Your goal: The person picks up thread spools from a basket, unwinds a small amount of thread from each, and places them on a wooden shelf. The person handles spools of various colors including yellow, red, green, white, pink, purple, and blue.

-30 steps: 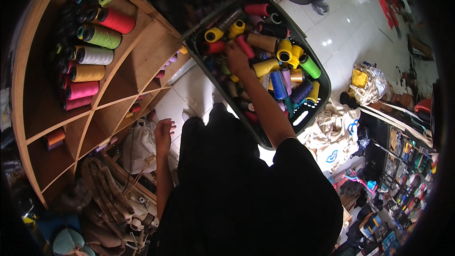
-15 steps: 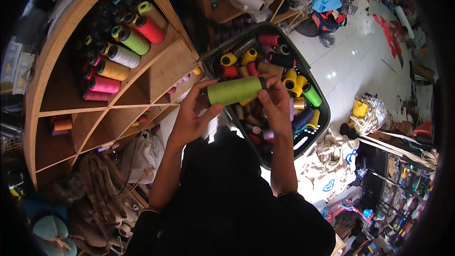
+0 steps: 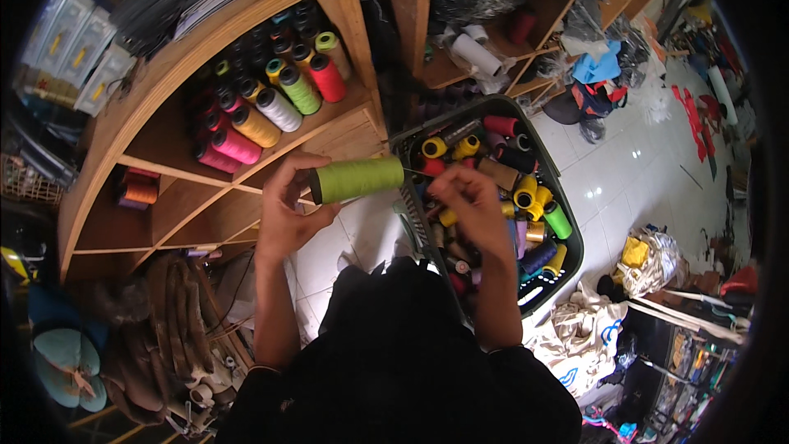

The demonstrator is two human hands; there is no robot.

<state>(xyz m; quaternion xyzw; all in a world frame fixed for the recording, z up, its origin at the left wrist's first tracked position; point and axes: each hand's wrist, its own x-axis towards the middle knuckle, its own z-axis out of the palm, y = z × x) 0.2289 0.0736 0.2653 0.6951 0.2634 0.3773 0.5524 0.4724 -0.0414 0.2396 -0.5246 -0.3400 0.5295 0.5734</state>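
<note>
My left hand (image 3: 288, 212) grips a spool of light green thread (image 3: 360, 179) by its dark left end, the spool lying nearly level in front of me. Just off the spool's right end is my right hand (image 3: 475, 207), its thumb and fingers pinched together. What they hold, if anything, is too small to make out. Below that hand stands a dark green plastic basket (image 3: 573, 267) full of thread spools in many colours, among them a bright green spool (image 3: 557, 219) and a yellow spool (image 3: 524, 191).
At the left a wooden shelf (image 3: 107, 144) holds standing spools, including a red spool (image 3: 327, 78) and a pink spool (image 3: 237, 146). A second wooden shelf (image 3: 421, 8) with plastic-wrapped goods is at the back. White cloth bags (image 3: 588, 333) lie right of the basket on the tiled floor (image 3: 616, 173).
My right hand has let go of the green spool's right end and moved clear of it. The left hand has carried the spool left. My view has shifted, showing more of the shelf.
</note>
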